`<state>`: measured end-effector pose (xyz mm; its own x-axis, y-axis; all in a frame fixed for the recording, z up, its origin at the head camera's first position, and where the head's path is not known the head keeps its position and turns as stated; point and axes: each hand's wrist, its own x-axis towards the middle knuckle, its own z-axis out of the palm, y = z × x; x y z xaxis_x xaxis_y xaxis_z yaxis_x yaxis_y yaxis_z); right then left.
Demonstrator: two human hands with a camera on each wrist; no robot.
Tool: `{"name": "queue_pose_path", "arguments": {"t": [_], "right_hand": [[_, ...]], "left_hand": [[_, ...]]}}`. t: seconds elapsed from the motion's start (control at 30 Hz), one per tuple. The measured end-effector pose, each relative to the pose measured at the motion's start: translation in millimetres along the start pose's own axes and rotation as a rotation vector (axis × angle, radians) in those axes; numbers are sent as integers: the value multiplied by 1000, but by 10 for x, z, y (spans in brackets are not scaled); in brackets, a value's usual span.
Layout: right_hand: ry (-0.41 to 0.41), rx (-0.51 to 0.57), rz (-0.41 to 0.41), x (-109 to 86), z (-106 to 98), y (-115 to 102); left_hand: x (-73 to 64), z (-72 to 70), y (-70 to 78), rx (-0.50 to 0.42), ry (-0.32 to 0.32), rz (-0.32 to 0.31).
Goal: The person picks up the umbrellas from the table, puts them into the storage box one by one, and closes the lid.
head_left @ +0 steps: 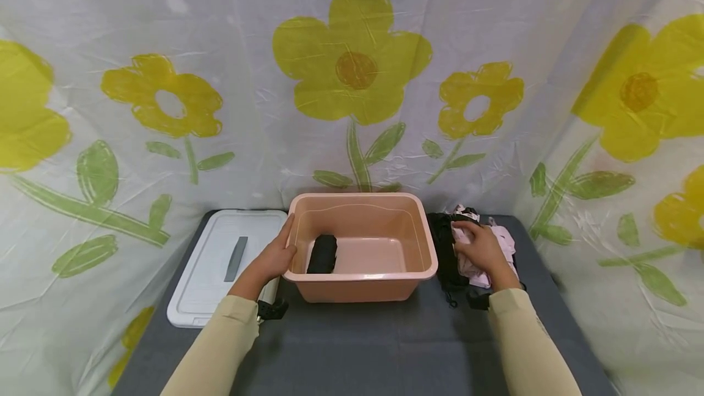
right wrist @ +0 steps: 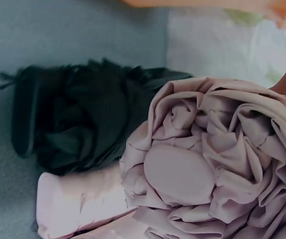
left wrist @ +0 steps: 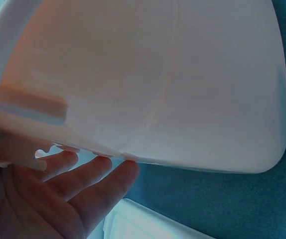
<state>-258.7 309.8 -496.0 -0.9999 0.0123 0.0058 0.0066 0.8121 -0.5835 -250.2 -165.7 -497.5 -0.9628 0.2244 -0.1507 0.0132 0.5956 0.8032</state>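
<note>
A gathered, pale-pink fabric bundle [right wrist: 213, 164] is held in the right grip [head_left: 485, 250], right of the rectangular, peach plastic bin [head_left: 357, 290], whose left wall is touched by the straight-fingered left grip [head_left: 272, 260].

The person wears pale beige sleeves, the left sleeve [head_left: 217, 347] and the right sleeve [head_left: 533, 344] both long and lightly creased, ending at the wrists. A black wrist mount [head_left: 273, 309] juts beside the left cuff; a dark band [head_left: 478, 300] shows by the right cuff. The left hand [head_left: 273, 256] and right hand [head_left: 485, 252] are bare.
</note>
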Motion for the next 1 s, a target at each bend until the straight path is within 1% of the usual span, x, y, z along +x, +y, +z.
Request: {"name": "queue_pose_path", "arguments": {"t": [0.2, 0.43, 0.5, 0.67, 0.77, 0.87, 1.0], "right_hand": [[-9, 68, -17, -60, -61, -152], [-31, 112, -5, -119, -78, -218], [-35, 125, -16, -130, -91, -236], [-68, 194, -47, -154, -152, -311], [-75, 210, -66, -168, -199, -376], [-77, 228, -80, -188, -242, -457], [-86, 229, -93, -220, -292, -554]], "left_hand": [[1, -1, -16, -4, -4, -10], [1, 6, -26, 10, -10, -9], [-3, 2, -19, 17, -16, -9], [-1, -30, -8, 31, -55, -15], [8, -52, -7, 33, -73, -14], [5, -58, 0, 28, -77, -3], [-3, -28, 23, 16, -65, 0]]}}
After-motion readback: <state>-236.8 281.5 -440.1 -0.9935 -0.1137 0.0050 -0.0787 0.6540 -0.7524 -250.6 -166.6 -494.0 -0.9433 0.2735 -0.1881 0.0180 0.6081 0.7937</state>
